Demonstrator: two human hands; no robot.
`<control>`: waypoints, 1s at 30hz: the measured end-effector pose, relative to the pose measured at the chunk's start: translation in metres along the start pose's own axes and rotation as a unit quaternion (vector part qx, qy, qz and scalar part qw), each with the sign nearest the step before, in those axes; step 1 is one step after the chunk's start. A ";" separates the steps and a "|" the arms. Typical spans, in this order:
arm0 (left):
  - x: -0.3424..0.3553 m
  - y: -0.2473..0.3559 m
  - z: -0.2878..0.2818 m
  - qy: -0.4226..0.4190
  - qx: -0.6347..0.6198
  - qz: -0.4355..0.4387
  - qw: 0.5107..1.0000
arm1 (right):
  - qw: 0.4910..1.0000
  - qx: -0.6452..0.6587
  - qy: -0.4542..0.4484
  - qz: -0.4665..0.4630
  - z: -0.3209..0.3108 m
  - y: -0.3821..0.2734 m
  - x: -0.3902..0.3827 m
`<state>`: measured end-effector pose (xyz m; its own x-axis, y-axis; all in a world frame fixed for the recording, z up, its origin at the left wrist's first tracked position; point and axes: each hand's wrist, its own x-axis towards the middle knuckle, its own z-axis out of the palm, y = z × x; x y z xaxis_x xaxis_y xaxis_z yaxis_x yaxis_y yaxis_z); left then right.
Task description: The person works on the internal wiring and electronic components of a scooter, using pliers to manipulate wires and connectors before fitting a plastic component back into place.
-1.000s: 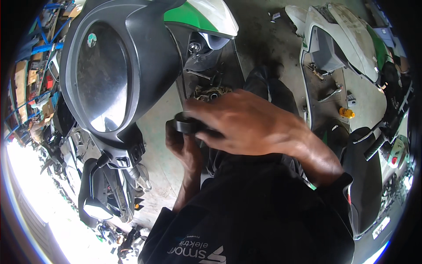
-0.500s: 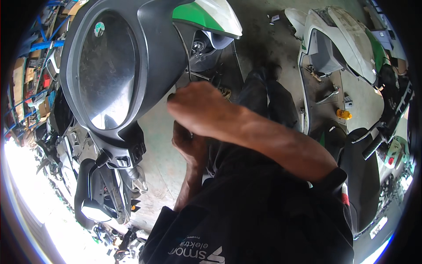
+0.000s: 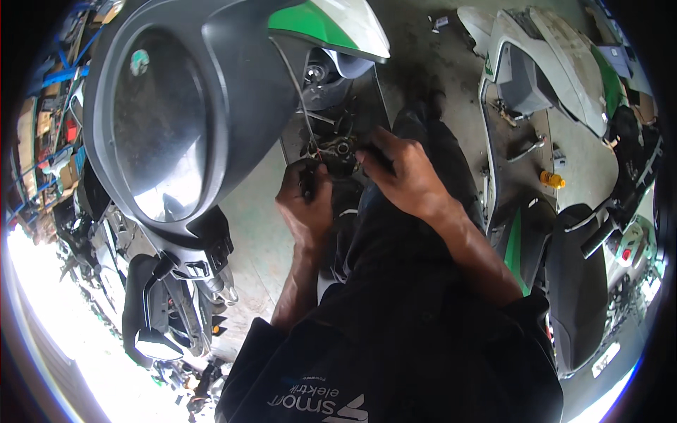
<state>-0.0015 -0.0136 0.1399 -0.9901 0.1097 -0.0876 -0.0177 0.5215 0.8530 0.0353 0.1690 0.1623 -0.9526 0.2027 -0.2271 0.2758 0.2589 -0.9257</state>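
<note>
The person wears a black short-sleeved shirt that fills the lower middle of the frame, with white lettering and a white slanted emblem printed near the bottom edge. The sleeves end above the elbows, so both forearms are bare. The left hand and the right hand, at the centre of the frame, are bare, without gloves. Dark trousers show above the hands.

We see the left hand gripping a small dark part just at seven o'clock of the scooter's metal fitting. The right hand touches that fitting from four o'clock, under the grey front panel.
</note>
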 end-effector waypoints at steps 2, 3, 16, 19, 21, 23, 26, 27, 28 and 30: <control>0.005 0.010 0.006 -0.017 -0.019 0.012 1.000 | 0.999 -0.005 0.020 -0.036 0.005 0.015 -0.005; 0.001 0.009 0.007 -0.030 -0.030 -0.005 0.999 | 0.999 -0.008 0.030 -0.042 0.007 0.019 -0.012; -0.021 0.027 -0.005 -0.182 -0.049 0.087 0.978 | 0.973 -0.098 0.005 -0.210 0.003 0.007 -0.019; -0.020 0.032 -0.010 -0.200 -0.030 0.080 0.976 | 0.977 -0.085 -0.024 -0.197 -0.002 0.006 -0.017; -0.020 0.033 -0.010 -0.194 -0.020 0.101 0.976 | 0.980 -0.035 -0.018 -0.194 -0.001 0.009 -0.019; -0.020 0.028 -0.011 -0.188 -0.045 0.089 0.977 | 0.981 0.000 -0.016 -0.192 -0.004 0.011 -0.021; -0.019 0.032 -0.007 -0.186 -0.061 0.098 0.976 | 0.982 0.038 -0.005 -0.183 -0.011 0.019 -0.026; -0.019 0.034 -0.004 -0.187 -0.063 0.105 0.975 | 0.982 0.057 0.005 -0.181 -0.010 0.023 -0.028; -0.020 0.035 -0.001 -0.183 -0.077 0.104 0.975 | 0.981 0.078 0.013 -0.180 -0.010 0.023 -0.029; -0.022 0.036 0.005 -0.175 -0.105 0.101 0.974 | 0.979 0.165 0.021 -0.119 -0.013 0.017 -0.034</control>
<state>0.0204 0.0068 0.1703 -0.8690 0.4928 -0.0447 0.1093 0.2793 0.9540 0.0746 0.1791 0.1582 -0.9768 0.2137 0.0135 -0.0169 -0.0139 -0.9998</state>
